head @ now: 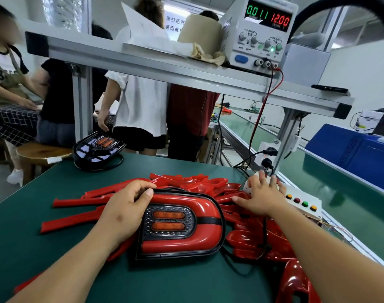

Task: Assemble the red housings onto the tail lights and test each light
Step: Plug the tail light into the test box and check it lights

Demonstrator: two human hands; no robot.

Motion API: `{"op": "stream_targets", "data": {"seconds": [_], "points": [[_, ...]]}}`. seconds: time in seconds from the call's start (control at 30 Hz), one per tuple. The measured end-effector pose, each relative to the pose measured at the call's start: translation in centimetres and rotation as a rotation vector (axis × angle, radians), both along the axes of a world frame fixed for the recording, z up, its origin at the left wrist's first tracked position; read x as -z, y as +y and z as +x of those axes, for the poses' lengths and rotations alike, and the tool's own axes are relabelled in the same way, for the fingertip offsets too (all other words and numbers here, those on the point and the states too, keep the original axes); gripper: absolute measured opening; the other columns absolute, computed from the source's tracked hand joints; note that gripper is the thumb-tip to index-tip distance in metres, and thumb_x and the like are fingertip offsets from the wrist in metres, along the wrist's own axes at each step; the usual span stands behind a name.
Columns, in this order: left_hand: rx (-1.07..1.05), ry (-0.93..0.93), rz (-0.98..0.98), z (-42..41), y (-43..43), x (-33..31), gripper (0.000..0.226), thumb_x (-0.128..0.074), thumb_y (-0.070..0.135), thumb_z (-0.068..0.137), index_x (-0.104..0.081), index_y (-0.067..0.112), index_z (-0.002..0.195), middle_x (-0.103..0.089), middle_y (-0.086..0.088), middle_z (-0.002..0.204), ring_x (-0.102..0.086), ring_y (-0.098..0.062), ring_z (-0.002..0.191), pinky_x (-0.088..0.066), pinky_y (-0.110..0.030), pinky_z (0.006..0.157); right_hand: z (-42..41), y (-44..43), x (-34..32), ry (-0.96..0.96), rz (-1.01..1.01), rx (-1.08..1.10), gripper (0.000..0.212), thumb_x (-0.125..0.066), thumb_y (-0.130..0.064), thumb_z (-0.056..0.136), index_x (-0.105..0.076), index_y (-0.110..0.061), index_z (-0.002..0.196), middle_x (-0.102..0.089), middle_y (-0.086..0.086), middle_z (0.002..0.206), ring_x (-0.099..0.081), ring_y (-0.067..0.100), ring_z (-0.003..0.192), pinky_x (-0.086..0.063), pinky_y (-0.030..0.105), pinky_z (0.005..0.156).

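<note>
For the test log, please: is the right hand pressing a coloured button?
No, the right hand rests beside the four coloured buttons, touching none.

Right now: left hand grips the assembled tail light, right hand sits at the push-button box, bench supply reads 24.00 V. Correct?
Not quite. In the head view the red voltage display on the bench supply reads 12.00, not 24.00. The rest stands: the left hand grips the assembled tail light, and the right hand sits at the push-button box.
</note>
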State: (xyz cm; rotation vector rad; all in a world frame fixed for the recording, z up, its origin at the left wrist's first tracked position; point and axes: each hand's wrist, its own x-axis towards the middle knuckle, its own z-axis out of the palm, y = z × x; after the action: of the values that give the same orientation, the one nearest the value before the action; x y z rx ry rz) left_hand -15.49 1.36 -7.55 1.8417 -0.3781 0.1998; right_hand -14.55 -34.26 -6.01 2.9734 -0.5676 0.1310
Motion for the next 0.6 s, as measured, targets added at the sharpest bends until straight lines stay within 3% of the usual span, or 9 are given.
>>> {"op": "stream_targets", "data": {"seconds": [0.1, 0.27, 0.37, 0.6], "points": [[-0.001, 0.002, 0.005, 0.1, 0.0, 0.0, 0.018, -0.050, 0.025, 0.100, -0.065, 0.035, 0.102, -0.070, 0.010, 0.098, -0.062, 0.001, 0.094, -0.043, -0.014, 0.073, -0.5, 0.1, 0.4, 0.043, -0.023, 0.015, 0.095, -0.031, -0.090, 0.073, -0.025, -0.027, 0.144, 0.011, 0.008, 0.163, -0.009, 0.036, 0.148, -0.002, 0.057, 0.114], [-0.001, 0.001, 0.025, 0.4, 0.1, 0.2, 0.018, -0.050, 0.026, 0.100, -0.065, 0.035, 0.103, -0.071, 0.009, 0.098, -0.064, -0.006, 0.094, -0.047, -0.025, 0.078, -0.6, 0.2, -0.1, 0.102, -0.170, -0.027, 0.108, -0.004, -0.095, 0.063, -0.027, -0.030, 0.146, 0.011, 0.000, 0.163, -0.028, 0.034, 0.143, -0.004, 0.054, 0.114], [-0.009, 0.000, 0.037, 0.6, 0.2, 0.3, 0.018, -0.050, 0.028, 0.100, -0.065, 0.036, 0.103, -0.071, 0.011, 0.097, -0.064, -0.005, 0.094, -0.045, -0.023, 0.075, -0.3, 0.8, -0.6, 0.167, -0.225, -0.067, 0.117, 0.007, -0.095, 0.057, -0.023, -0.029, 0.149, 0.011, 0.000, 0.163, -0.034, 0.031, 0.140, -0.011, 0.051, 0.111], [-0.015, -0.028, 0.071, 0.6, 0.2, 0.3, 0.017, -0.050, 0.028, 0.100, -0.065, 0.035, 0.104, -0.070, 0.014, 0.098, -0.062, -0.001, 0.095, -0.041, -0.018, 0.073, 0.3, 1.3, -0.8, 0.196, -0.210, -0.093, 0.127, 0.012, -0.097, 0.050, -0.017, -0.027, 0.152, 0.009, 0.000, 0.163, -0.029, 0.020, 0.145, -0.014, 0.050, 0.112]]}}
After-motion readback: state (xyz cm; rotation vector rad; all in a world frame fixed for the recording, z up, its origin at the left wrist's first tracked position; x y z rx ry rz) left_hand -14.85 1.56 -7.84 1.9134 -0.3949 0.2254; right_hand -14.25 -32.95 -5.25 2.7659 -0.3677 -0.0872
